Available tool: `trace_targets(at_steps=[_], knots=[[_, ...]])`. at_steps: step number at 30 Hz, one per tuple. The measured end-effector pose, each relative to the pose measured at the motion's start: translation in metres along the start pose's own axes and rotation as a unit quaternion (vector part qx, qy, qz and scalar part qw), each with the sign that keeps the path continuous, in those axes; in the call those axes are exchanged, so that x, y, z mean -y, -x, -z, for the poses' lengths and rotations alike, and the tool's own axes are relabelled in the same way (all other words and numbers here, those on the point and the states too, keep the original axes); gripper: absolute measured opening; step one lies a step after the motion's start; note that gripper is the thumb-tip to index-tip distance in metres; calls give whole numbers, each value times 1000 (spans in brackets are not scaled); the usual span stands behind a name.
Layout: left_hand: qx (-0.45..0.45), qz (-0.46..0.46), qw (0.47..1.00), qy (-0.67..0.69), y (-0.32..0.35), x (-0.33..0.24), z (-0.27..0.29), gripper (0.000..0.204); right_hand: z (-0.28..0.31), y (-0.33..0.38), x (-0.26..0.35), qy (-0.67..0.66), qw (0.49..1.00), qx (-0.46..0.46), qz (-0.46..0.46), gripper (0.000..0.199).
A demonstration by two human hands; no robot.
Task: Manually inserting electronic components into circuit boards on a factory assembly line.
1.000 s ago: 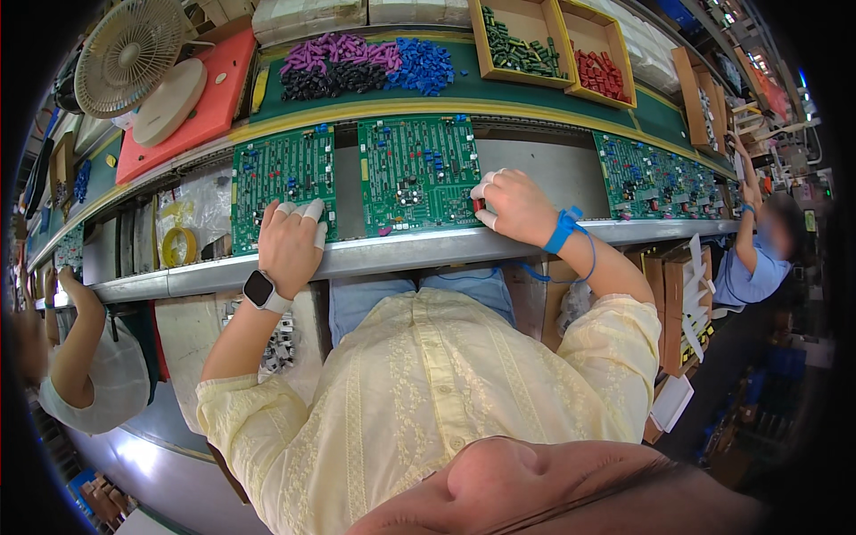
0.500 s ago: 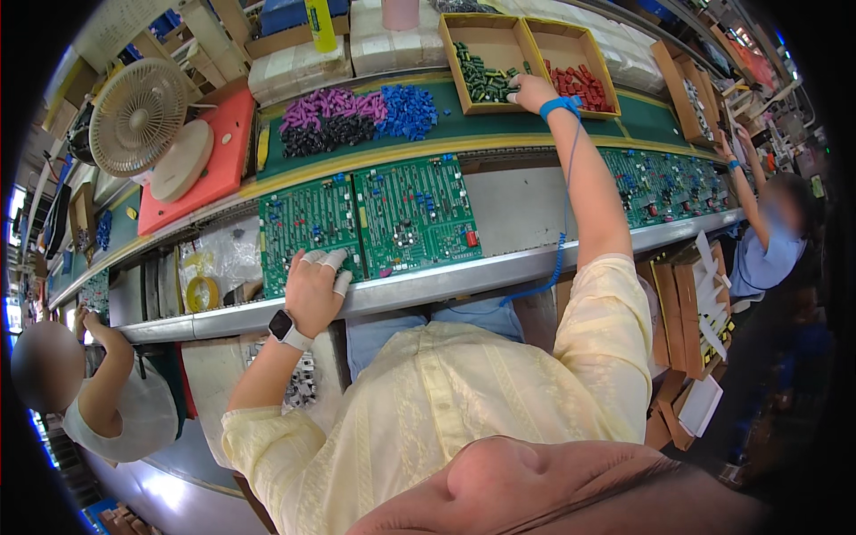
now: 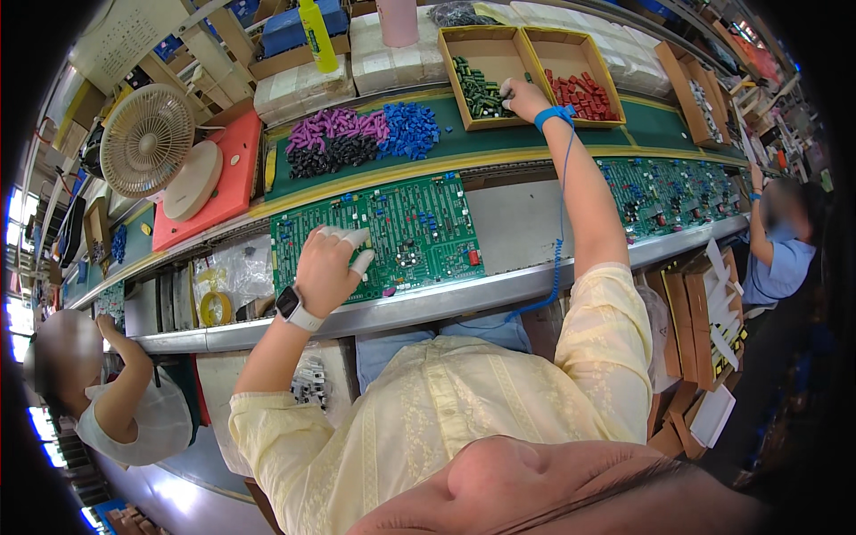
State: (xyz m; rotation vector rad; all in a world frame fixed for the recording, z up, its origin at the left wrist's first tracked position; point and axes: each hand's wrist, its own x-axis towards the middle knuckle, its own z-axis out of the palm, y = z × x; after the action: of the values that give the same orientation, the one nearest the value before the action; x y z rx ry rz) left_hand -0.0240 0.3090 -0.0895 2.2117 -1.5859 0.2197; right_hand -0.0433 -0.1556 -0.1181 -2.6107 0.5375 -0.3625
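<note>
2 yellow-edged trays [image 3: 490, 45] — 1 fan [image 3: 147, 140], 1 tape roll [image 3: 205, 310], 1 wristwatch [image 3: 288, 303], 1 yellow-green bottle [image 3: 317, 36].

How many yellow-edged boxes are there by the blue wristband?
2: the left box holds green parts, with the right hand over it; the right box, beside it, holds red parts.

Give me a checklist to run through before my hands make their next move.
1. Left hand at the circuit boards: ok.
2. Right hand at the green parts in their box: ok.
3. Green part gripped in the right hand: cannot tell.
4. Blue strap around the right wrist: ok.
5. Red part fully seated on its board: cannot tell.
6. Purple parts and black parts kept apart: not ok, heaps touch.
</note>
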Motion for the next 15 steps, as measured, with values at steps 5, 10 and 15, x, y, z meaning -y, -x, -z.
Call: trace_targets(at_steps=[5,10,15], knots=[[-49,-34,994,90,-34,-8,-13,21,7,15,15,-96,992,-72,37,21],[-40,110,929,350,-63,-11,-55,21,-5,99,115,-232,949,17,211,19],[148,241,712,642,-72,-7,-61,19,-34,155,160,-140,922,35,358,23]])
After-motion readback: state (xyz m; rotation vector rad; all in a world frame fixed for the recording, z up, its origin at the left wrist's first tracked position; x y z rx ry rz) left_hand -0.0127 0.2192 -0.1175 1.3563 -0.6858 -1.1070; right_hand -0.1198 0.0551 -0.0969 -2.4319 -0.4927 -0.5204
